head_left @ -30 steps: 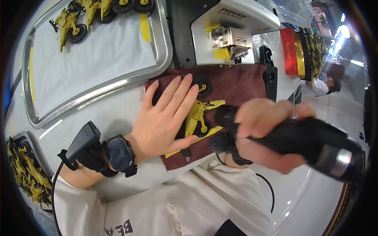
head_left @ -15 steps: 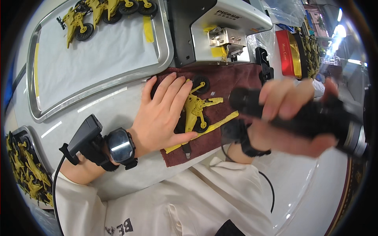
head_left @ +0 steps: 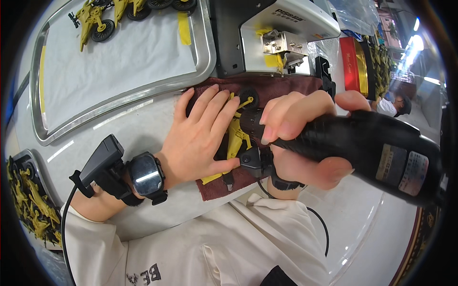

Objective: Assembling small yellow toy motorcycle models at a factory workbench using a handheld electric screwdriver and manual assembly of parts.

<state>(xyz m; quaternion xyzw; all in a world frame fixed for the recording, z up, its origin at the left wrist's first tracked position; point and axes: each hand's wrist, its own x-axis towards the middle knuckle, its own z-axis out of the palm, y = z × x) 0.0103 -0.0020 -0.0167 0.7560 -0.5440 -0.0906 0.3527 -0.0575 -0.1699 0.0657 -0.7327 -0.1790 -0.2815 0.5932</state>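
On a maroon cloth (head_left: 214,191) lies a yellow toy motorcycle (head_left: 235,139) with black wheels. My left hand (head_left: 198,131) rests flat over its left side, fingers stretched and slightly apart, hiding part of it. Wrapped around a black power screwdriver (head_left: 367,145) is my right hand (head_left: 298,117). The tool's front end hangs over the middle of the motorcycle; whether its tip touches is hidden. A yellow strip (head_left: 212,179) shows on the cloth below my left thumb.
A metal tray (head_left: 138,98) lined with white paper holds several similar motorcycles at the upper left. Behind the cloth stands a grey-and-white machine (head_left: 253,50) with a metal fitting. Another tray (head_left: 40,167) of yellow-black parts sits far left. A red box (head_left: 348,66) is at the right.
My right hand has brought the power screwdriver leftward, from beside the motorcycle to over it. The left hand stays in place on the motorcycle.
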